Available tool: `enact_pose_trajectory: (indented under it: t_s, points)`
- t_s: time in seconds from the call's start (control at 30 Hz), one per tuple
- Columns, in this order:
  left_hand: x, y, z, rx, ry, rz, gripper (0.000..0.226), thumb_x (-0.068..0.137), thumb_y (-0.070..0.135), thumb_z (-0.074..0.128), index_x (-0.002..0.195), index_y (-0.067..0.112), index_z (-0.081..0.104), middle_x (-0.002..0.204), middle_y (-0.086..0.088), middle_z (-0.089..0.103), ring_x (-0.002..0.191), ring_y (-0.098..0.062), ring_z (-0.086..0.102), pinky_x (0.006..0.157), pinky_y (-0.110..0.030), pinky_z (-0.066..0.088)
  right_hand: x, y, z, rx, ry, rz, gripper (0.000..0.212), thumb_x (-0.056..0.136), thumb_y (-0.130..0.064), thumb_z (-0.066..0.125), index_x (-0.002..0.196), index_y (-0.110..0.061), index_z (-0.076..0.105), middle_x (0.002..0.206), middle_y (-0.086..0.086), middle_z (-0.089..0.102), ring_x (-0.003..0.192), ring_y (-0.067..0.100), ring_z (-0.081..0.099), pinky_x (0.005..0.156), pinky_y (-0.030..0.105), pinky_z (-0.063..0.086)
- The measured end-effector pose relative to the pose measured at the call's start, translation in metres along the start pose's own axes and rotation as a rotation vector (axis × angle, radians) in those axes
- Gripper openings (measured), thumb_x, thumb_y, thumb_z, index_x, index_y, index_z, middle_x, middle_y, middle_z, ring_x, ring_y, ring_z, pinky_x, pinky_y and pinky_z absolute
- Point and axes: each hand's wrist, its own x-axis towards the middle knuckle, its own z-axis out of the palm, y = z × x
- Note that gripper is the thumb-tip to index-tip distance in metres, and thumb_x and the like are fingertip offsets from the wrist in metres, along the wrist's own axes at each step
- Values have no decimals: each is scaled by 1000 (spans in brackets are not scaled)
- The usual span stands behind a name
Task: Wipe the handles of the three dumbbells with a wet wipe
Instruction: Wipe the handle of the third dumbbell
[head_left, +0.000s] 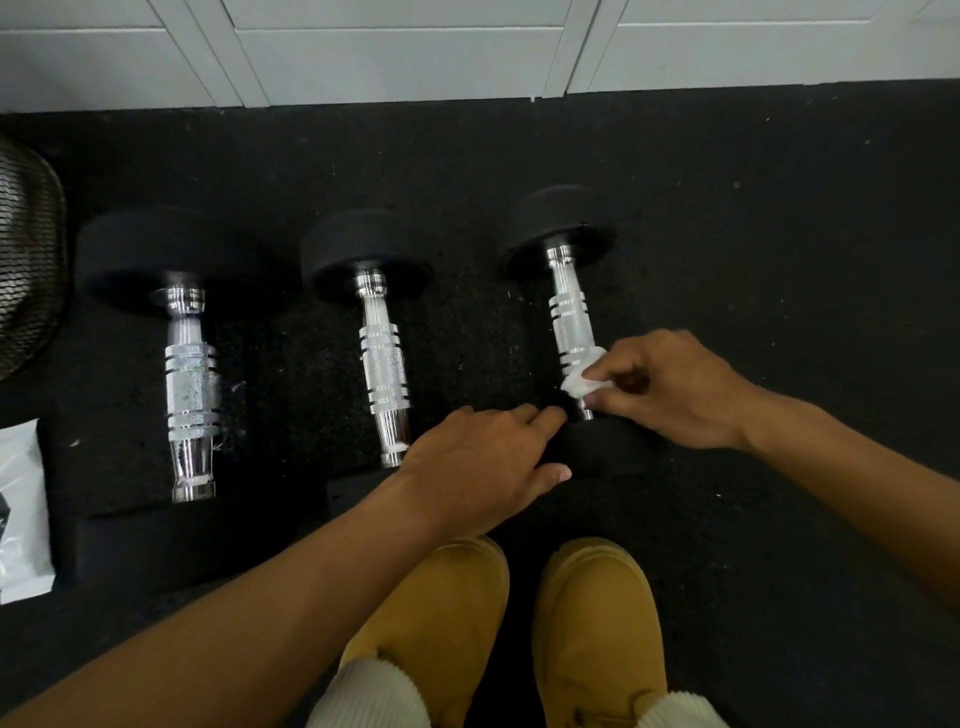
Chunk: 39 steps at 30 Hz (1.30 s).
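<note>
Steadying the near weight (597, 452) with the flat, spread left hand (488, 457) lets the right hand (675, 389) work. That hand reaches in from the right, fingers pinching the wipe (584, 384) against the near end of the right dumbbell's handle (571, 322). Judging by this, wrapping the wipe round and sweeping toward the far weight would cover the knurling.

Three dumbbells lie side by side on the floor (779, 218) in front of my boots (597, 623), handles running away from me toward the wall panels (395, 47): left dumbbell (189, 384), middle dumbbell (382, 364), right dumbbell (569, 312). A packet (21, 509) sits left of them, a mesh basket (26, 249) behind it.
</note>
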Motion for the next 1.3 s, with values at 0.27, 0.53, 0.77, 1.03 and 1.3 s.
enact_pose_trajectory:
  t_s: [0.27,0.53,0.77,1.03,1.3]
  points:
    - [1,1,-1,-3,3,7,53,96,52,30,139,22,26,126,-1,52,100,-23,58,81,-38,42,20,-15,-8,72,475,165,11,86,-25,63,85,-19,71,70,-4,66,64,6,57,58,7,36]
    - [-1,1,-1,0,-7,7,54,96,52,29,141,21,26,130,-1,51,101,-23,58,83,-39,43,55,-16,-7,71,403,28,41,77,-32,73,115,-22,64,104,-2,57,93,10,54,81,21,42]
    - [0,2,-2,4,-11,6,53,96,51,29,140,22,26,129,-1,51,102,-24,57,83,-39,42,49,9,1,181,494,-21,36,76,-18,75,110,-20,66,109,-4,59,93,10,60,78,20,50]
    - [-1,0,-1,9,-11,8,54,96,51,29,141,21,25,132,-1,50,104,-24,57,84,-39,44,51,11,1,63,294,-65,42,89,-20,60,130,-27,53,103,0,41,88,11,46,84,22,40]
    - [0,1,-2,6,-2,19,54,96,52,29,140,21,26,128,-1,52,101,-23,59,83,-39,45,56,17,-1,-65,472,-182,33,87,-22,64,119,-14,63,97,6,57,81,10,50,76,22,41]
